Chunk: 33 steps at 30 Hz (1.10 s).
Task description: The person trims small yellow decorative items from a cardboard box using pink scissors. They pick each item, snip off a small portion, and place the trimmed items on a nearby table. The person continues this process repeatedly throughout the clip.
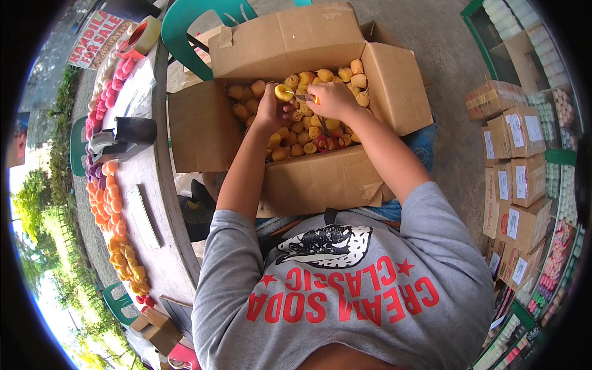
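Observation:
My left hand [269, 111] is closed round a yellow rose-shaped candle [283, 93], a pale wick standing out from it. Beside it, my right hand [333, 100] grips a small metal-bladed cutting tool [302, 97] with an orange handle; its tip is close to the candle's wick. Its exact kind is partly hidden by my fingers. Both hands are above an open cardboard box [206, 123], which holds many yellow and orange candles [298, 150]. A pair of red-handled scissors [325, 143] lies on the candles, below my right hand.
At left, a long table [174, 203] bears rows of coloured candles [106, 203], a black tape dispenser [132, 131], a tape roll [143, 35] and a white strip-shaped object [142, 217]. A green chair [179, 31] stands behind the box. Stacked cartons [523, 172] and shelves are at right.

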{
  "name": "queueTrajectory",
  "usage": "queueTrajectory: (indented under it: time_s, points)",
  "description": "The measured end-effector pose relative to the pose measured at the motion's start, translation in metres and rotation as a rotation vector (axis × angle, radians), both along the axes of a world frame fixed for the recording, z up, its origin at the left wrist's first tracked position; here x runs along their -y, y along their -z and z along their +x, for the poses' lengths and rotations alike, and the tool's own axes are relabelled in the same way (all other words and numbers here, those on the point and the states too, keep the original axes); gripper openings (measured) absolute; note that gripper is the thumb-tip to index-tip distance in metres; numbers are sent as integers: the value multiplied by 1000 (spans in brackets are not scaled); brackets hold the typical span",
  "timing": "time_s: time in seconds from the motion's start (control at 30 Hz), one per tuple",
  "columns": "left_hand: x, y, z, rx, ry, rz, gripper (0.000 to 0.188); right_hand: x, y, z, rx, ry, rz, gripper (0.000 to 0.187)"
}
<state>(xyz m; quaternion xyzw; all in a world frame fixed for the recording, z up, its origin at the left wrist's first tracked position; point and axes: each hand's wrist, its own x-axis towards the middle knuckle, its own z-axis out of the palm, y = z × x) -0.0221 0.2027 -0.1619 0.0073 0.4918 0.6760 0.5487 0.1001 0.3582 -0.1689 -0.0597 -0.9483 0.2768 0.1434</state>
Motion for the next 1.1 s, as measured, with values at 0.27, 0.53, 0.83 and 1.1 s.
queueTrajectory:
  time_s: [0.27, 0.53, 0.83, 1.1]
  points:
    - [-10, -4, 19, -171, -95, -17, 23, 5, -1, -2, 73, 31, 69, 18]
    - [-12, 1, 21, -237, -126, -161, 21, 11, -12, 0, 117, 46, 154, 14]
    - [-9, 6, 15, -337, -166, -224, 22, 17, -18, -6, 334, 141, 141, 14]
    - [-11, -4, 15, -308, -331, -154, 22, 4, -13, -4, 186, 152, 30, 17]
